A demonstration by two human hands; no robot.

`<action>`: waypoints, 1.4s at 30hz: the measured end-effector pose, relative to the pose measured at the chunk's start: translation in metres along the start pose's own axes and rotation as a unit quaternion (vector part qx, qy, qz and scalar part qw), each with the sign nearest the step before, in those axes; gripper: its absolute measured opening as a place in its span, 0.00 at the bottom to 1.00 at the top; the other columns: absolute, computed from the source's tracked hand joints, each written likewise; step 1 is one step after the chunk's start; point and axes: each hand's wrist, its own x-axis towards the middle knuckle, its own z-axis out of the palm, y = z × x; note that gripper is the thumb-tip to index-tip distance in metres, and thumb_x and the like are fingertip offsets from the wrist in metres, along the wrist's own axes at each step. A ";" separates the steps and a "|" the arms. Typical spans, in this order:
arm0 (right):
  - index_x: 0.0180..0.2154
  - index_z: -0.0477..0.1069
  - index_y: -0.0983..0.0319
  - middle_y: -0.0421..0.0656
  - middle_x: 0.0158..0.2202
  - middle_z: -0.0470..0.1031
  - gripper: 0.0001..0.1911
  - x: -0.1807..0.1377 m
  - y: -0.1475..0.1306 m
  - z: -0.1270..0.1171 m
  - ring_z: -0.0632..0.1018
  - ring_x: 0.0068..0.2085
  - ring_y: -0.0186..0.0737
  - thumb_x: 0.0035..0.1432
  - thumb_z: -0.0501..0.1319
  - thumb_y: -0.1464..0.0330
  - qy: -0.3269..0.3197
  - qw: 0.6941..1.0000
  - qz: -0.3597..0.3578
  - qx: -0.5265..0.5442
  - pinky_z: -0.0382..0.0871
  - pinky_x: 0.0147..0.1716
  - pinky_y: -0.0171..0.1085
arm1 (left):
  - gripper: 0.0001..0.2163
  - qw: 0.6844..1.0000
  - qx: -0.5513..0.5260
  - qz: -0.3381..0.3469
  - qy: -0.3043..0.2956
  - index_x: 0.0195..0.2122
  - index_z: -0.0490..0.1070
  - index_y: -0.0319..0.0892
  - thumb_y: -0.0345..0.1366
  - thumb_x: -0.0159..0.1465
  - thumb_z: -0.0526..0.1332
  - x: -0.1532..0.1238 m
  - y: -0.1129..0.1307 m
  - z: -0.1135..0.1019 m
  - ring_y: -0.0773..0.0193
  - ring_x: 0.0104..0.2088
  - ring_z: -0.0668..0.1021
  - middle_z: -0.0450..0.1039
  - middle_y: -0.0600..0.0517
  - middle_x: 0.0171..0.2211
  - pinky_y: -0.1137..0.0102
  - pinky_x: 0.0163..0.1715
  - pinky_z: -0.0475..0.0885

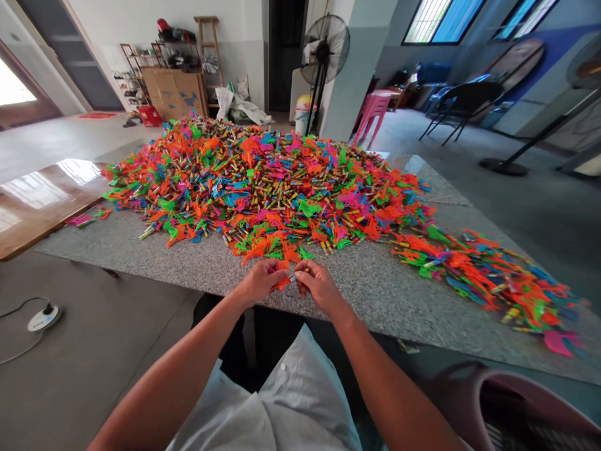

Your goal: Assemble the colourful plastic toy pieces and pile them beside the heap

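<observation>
A huge heap of small bright plastic toy pieces (pixel 263 181), orange, green, blue and pink with yellowish tubes, covers the granite table (pixel 366 288). My left hand (pixel 260 282) pinches an orange plastic piece (pixel 282 280) just above the table's near edge. My right hand (pixel 317 285) is closed on a small thin tube (pixel 300 271) right beside it, the two hands almost touching. A second, flatter spread of the same pieces (pixel 488 279) lies to the right.
A wooden tabletop (pixel 42 200) adjoins the table at the left. A power strip with cable (pixel 43 317) lies on the floor. A purple plastic basket (pixel 511 407) sits at lower right. A standing fan (pixel 323 56), pink stool, chairs and shelves stand behind.
</observation>
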 end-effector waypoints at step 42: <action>0.45 0.71 0.58 0.46 0.36 0.82 0.17 0.021 0.013 -0.037 0.76 0.26 0.41 0.62 0.65 0.54 0.197 0.957 -0.053 -0.207 0.68 0.24 0.38 | 0.21 0.984 -0.157 -0.019 0.079 0.39 0.76 0.41 0.44 0.50 0.78 0.002 -0.007 -0.024 0.67 0.30 0.77 0.74 0.53 0.32 0.73 0.25 0.75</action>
